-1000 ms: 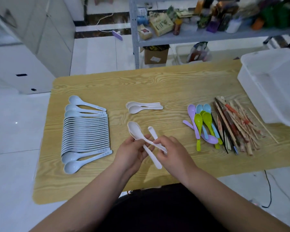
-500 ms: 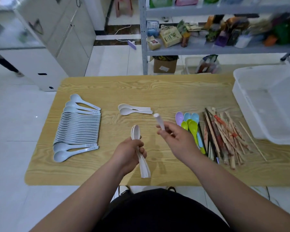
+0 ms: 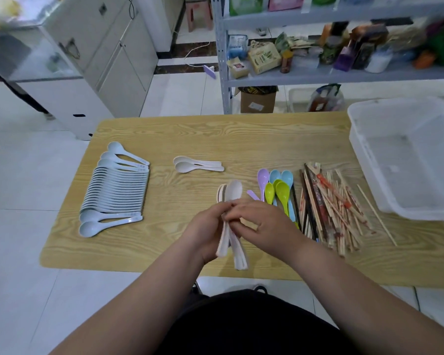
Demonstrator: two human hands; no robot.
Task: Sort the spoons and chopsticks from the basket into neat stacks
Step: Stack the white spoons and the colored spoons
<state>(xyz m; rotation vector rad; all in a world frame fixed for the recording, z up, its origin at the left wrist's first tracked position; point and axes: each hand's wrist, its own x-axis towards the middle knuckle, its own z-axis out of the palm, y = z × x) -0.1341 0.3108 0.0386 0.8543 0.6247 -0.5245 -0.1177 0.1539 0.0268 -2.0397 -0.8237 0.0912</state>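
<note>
Your left hand (image 3: pixel 208 231) curls round a bundle of cream spoons (image 3: pixel 232 190) near the six o'clock edge of the table (image 3: pixel 241 134); your right hand (image 3: pixel 264 226) seems to pinch their handles, squaring them. You are mid-nesting. Next, lay them on the cream pair (image 3: pixel 198 165) at eleven o'clock

A wooden desk (image 3: pixel 241 139) carries a long row of pale blue spoons (image 3: pixel 118 190) on the left and two cream spoons (image 3: pixel 190 166) in the middle. Coloured spoons (image 3: pixel 282 193) lie beside a heap of chopsticks (image 3: pixel 331 208), and a white basket (image 3: pixel 408 162) sits at the right edge.

One basket (image 3: pixel 408 162) — two cream spoons (image 3: pixel 198 165) lying apart.
</note>
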